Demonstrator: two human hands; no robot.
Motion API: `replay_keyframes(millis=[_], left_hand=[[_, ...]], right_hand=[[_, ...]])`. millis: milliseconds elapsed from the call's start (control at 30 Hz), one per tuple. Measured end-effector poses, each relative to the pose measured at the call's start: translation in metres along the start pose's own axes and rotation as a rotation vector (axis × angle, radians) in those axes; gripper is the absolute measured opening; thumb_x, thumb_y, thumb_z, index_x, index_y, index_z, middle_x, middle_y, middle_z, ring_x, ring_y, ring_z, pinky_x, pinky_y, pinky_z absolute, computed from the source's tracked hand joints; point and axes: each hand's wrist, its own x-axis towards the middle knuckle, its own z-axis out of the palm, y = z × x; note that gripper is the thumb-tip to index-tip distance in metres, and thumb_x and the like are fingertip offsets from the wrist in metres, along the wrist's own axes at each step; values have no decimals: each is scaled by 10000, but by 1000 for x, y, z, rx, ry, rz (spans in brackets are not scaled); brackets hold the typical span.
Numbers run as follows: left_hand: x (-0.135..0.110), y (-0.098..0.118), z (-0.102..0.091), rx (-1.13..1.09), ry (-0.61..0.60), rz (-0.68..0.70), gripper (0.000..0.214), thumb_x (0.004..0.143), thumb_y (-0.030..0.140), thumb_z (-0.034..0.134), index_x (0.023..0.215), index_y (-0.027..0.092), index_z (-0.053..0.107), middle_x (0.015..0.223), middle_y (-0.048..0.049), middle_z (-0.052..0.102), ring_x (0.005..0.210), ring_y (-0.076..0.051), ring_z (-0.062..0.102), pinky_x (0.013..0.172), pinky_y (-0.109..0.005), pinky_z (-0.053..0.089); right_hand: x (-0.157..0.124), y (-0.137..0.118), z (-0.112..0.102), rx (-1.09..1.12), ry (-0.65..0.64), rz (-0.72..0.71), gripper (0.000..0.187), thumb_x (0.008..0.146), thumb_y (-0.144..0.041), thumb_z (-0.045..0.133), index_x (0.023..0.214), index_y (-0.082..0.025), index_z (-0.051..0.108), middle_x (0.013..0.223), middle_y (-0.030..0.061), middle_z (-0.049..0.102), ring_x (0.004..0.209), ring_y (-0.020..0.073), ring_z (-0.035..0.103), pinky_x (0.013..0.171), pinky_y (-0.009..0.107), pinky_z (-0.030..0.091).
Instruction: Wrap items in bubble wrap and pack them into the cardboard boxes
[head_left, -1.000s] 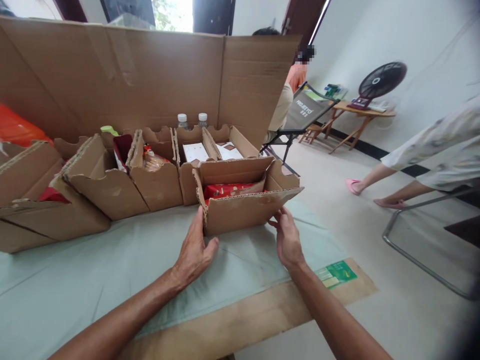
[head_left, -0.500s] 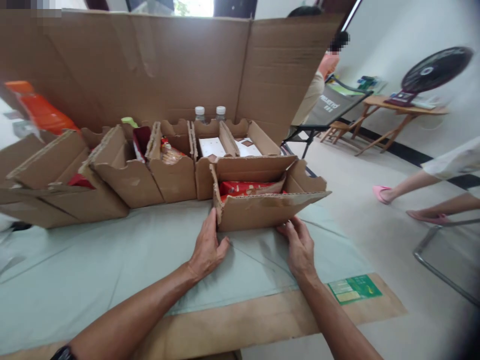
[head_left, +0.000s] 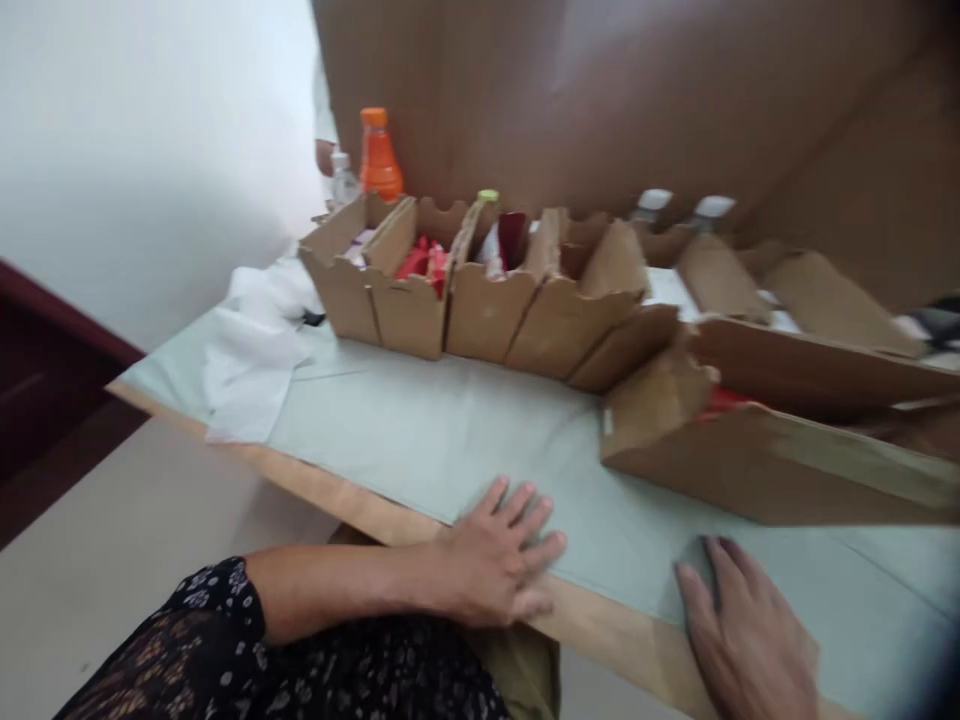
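Note:
My left hand (head_left: 499, 560) lies flat with fingers spread at the front edge of the table, touching the pale green cloth (head_left: 390, 420). To the right, my right hand (head_left: 746, 625) rests on the cloth with nothing in it, its fingers stretched forward and somewhat blurred. Beyond my right hand a long cardboard box (head_left: 750, 470) stands turned sideways, apart from both hands. Inside it a bit of a red packet (head_left: 724, 402) shows; the box's right end is blurred.
A row of upright cardboard boxes (head_left: 487, 315) holds packets along the back. Behind them stand an orange bottle (head_left: 380, 165), white-capped bottles (head_left: 654, 200) and a tall cardboard panel (head_left: 600, 110). A crumpled white plastic bag (head_left: 255, 340) hangs over the table's left end.
My hands have come away from the sideways box and now lie on the table's front part. The view has swung left, bringing the white bag and the row's left end into sight.

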Motion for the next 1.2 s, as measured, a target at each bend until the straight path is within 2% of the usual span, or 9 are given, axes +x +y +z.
replay_keyframes(millis=[167, 233, 333, 433, 633, 733, 867, 1000, 1200], left_hand=[[-71, 6, -8, -217, 67, 67, 459, 994, 529, 543, 1349, 260, 654, 1494, -97, 612, 1461, -313, 487, 1264, -503, 305], [-95, -7, -16, -374, 124, -49, 321, 986, 443, 554, 1218, 313, 734, 1293, -58, 738, 1324, -288, 615, 1192, -485, 427], [-140, -51, -42, -387, 427, -455, 316, 984, 332, 494, 1156, 313, 759, 1105, -66, 779, 1163, -297, 689, 1069, -548, 529], [-184, -113, -83, -95, 756, -778, 268, 939, 321, 550, 1117, 284, 747, 1165, -94, 750, 1180, -318, 666, 1084, -578, 501], [-200, -222, -140, 320, 834, -1134, 700, 818, 314, 761, 1449, 148, 507, 1685, -236, 260, 1548, -460, 249, 1220, -647, 237], [-191, -240, -157, 309, 808, -1110, 463, 951, 324, 644, 1359, 119, 566, 1704, -157, 267, 1567, -408, 218, 1245, -606, 190], [-193, -221, -197, 363, 812, -1078, 335, 1063, 313, 443, 1231, 107, 648, 1570, -65, 502, 1479, -304, 390, 1242, -527, 236], [-188, -169, -233, 519, 736, -1016, 358, 1024, 307, 463, 1231, 126, 693, 1184, -63, 732, 1149, -262, 634, 1088, -473, 427], [-116, -88, -218, 671, 300, -622, 227, 892, 238, 515, 860, 180, 733, 766, -69, 675, 808, -266, 667, 818, -412, 515]], right_hand=[[-48, -67, 18, 82, 43, -437, 579, 983, -500, 441, 1507, -265, 517, 1492, 169, 599, 1297, 449, 614, 998, 642, 514], [-63, -100, 22, 202, -14, -622, 580, 952, -432, 556, 1520, -331, 504, 1467, 122, 633, 1263, 413, 652, 965, 606, 544], [-78, -148, 24, 373, -123, -758, 556, 918, -316, 637, 1468, -358, 561, 1437, 68, 663, 1270, 372, 661, 967, 576, 562], [-84, -185, 26, 488, -135, -773, 440, 911, -247, 642, 1341, -340, 650, 1366, 42, 710, 1232, 344, 690, 941, 551, 581], [-79, -206, 31, 474, -48, -768, 317, 913, -234, 642, 1220, -293, 694, 1257, 57, 765, 1124, 328, 739, 870, 515, 602], [-79, -206, 28, 500, -17, -788, 281, 915, -212, 626, 1170, -288, 717, 1248, 50, 770, 1117, 310, 744, 857, 487, 616], [-76, -207, 19, 585, -80, -736, 266, 922, -211, 627, 1146, -305, 733, 1254, 42, 768, 1120, 299, 745, 885, 476, 634], [-56, -217, 7, 753, -217, -512, 258, 960, -272, 628, 1195, -328, 719, 1242, 43, 766, 1125, 289, 740, 944, 488, 633], [-23, -284, -17, 1000, -311, -363, 817, 870, -417, 749, 1596, -340, 383, 1593, 98, 501, 1429, 361, 519, 1138, 612, 483]])
